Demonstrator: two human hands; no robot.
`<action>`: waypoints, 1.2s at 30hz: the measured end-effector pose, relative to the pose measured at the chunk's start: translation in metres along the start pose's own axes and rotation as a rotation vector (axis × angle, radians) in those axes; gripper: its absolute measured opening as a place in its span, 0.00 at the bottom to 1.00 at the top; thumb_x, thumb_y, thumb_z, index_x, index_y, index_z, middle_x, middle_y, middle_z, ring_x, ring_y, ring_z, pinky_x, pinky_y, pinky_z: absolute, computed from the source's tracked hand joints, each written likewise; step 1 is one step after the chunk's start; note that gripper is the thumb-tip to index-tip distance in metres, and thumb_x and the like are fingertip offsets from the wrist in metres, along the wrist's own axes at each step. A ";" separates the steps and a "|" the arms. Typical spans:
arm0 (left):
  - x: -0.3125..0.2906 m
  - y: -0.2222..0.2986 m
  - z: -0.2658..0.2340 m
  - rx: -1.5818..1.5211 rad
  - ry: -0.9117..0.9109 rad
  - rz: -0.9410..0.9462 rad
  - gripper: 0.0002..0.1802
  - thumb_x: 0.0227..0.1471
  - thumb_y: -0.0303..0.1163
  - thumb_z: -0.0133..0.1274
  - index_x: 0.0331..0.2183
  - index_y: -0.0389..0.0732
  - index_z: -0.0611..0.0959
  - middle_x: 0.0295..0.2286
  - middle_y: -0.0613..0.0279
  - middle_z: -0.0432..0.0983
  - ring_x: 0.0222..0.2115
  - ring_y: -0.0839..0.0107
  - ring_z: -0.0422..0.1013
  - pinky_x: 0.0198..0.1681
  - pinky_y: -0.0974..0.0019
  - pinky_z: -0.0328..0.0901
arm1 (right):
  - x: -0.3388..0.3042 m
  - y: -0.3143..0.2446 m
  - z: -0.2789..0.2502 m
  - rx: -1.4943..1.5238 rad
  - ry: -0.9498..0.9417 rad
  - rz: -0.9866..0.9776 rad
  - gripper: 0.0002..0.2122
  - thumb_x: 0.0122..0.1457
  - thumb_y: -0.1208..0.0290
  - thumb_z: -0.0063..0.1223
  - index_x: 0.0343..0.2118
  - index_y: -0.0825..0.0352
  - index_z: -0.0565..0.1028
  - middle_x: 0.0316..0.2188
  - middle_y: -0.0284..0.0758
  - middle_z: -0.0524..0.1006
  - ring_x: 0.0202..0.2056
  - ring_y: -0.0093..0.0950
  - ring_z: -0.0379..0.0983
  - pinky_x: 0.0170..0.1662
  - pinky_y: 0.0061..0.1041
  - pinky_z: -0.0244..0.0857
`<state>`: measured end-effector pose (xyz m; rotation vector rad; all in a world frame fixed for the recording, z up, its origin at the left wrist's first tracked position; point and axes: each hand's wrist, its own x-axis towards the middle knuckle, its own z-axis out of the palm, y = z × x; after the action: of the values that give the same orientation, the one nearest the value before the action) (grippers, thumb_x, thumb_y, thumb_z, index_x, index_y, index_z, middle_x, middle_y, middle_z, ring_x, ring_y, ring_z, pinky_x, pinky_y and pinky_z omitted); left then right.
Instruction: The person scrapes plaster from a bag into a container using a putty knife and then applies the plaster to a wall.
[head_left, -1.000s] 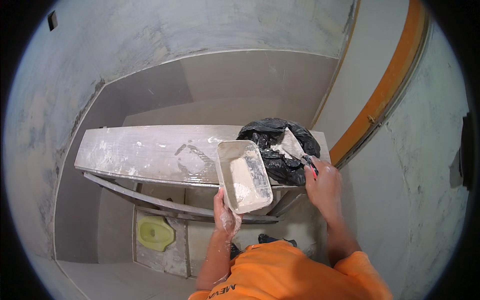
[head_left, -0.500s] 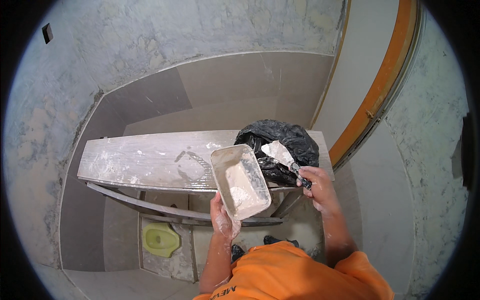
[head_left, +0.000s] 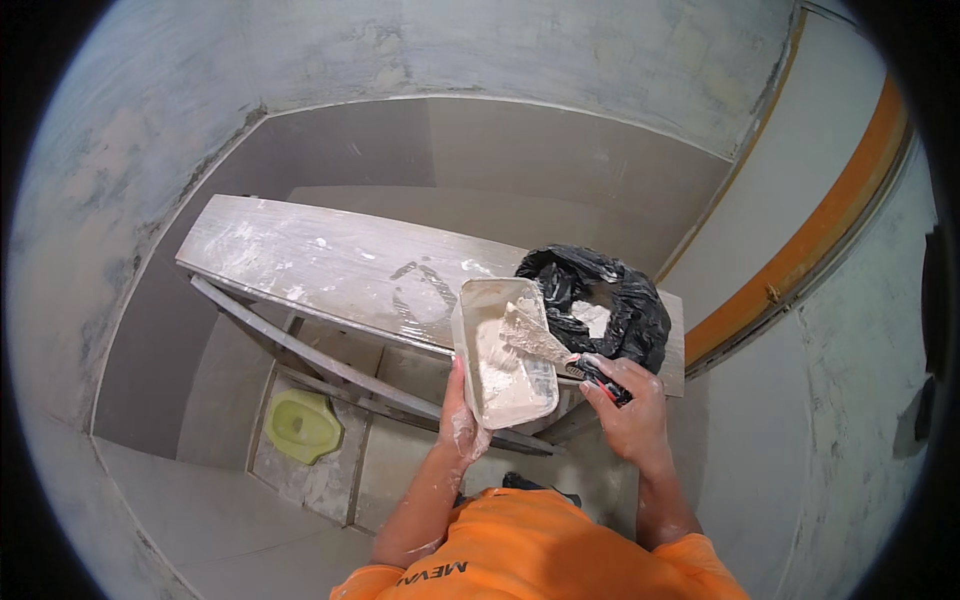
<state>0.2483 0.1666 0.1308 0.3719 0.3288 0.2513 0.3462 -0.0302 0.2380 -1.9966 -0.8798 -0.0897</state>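
My left hand [head_left: 464, 418] grips the left side of a rectangular plastic tub [head_left: 548, 392], its fingers partly hidden beneath. Pale powder or paste [head_left: 497, 372] covers the bottom of the tub. In my right hand [head_left: 630, 402] is the black handle of a putty knife [head_left: 535, 338], the fingers closed around it. The knife's blade, coated in pale material, is inside the tub near its right wall. Just beyond the tub, a black plastic bag [head_left: 640, 310] stands open on the bench, with white powder [head_left: 591, 318] showing in its mouth.
A long bench [head_left: 340, 262] with a wood-look, white-smeared top runs across in front of me, with rails [head_left: 310, 355] under its near side. A yellow-green squat toilet [head_left: 301, 426] is in the floor at lower left. An orange-edged door frame [head_left: 800, 300] stands at right.
My right hand has brought the putty knife from over the black bag into the tub. The powder in the bag now shows. The view has turned, tilting the bench.
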 end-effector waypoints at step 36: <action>-0.092 0.035 -0.162 -0.412 0.074 0.736 0.36 0.63 0.58 0.47 0.61 0.42 0.71 0.57 0.56 0.72 0.54 0.61 0.72 0.60 0.54 0.66 | -0.011 -0.076 0.177 0.129 -0.810 -0.344 0.14 0.63 0.68 0.54 0.46 0.71 0.80 0.29 0.55 0.79 0.32 0.52 0.78 0.35 0.42 0.70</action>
<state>0.0997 0.2212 0.0263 0.0600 0.1935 1.0385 0.2436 0.1254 0.1874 -1.7301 -1.6837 0.6058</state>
